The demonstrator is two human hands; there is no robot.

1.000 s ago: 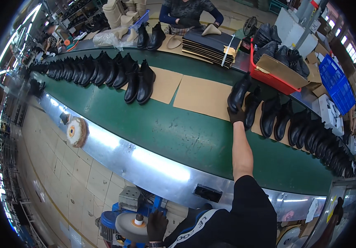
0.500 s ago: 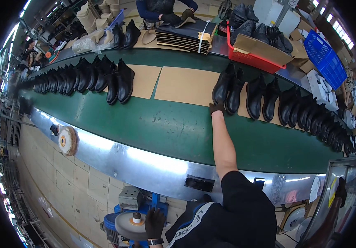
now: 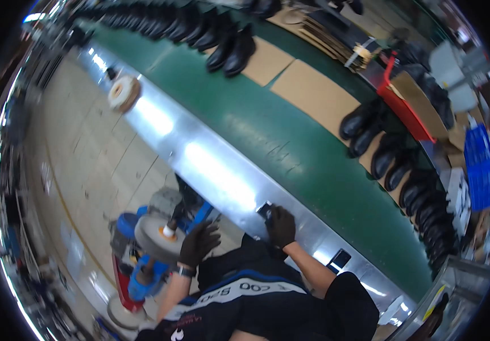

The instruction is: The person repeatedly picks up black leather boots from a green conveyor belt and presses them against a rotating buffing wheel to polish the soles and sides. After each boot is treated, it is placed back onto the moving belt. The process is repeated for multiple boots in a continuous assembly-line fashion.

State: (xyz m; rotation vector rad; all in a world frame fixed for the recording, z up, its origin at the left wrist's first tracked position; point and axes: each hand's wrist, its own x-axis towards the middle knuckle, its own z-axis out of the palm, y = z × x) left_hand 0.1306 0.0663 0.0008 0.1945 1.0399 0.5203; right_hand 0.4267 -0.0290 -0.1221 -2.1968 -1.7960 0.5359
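My gloved right hand [image 3: 281,227] is down at the metal ledge, over a small dark rectangular object [image 3: 264,210]. The hand hides part of that object, and its fingers are too blurred to show whether they grip it. My gloved left hand [image 3: 199,243] hovers with fingers apart and nothing in them, just right of a grey wheel [image 3: 157,238] on a blue machine. Across the green belt [image 3: 228,116], a pair of black ankle boots [image 3: 358,128] stands at the right end of a bare brown cardboard sheet [image 3: 316,94].
Rows of black boots [image 3: 194,25] continue along the belt at both ends. A phone-like dark rectangle [image 3: 340,258] lies on the metal ledge [image 3: 205,162], and a white fluffy wheel [image 3: 124,94] is at its left. Beyond the belt are a red basket [image 3: 407,113] and a blue crate [image 3: 479,165].
My right hand has left the boots and come back to the dark object on the metal ledge. My left hand stays near the grey wheel. The whole view has turned and tilted down.
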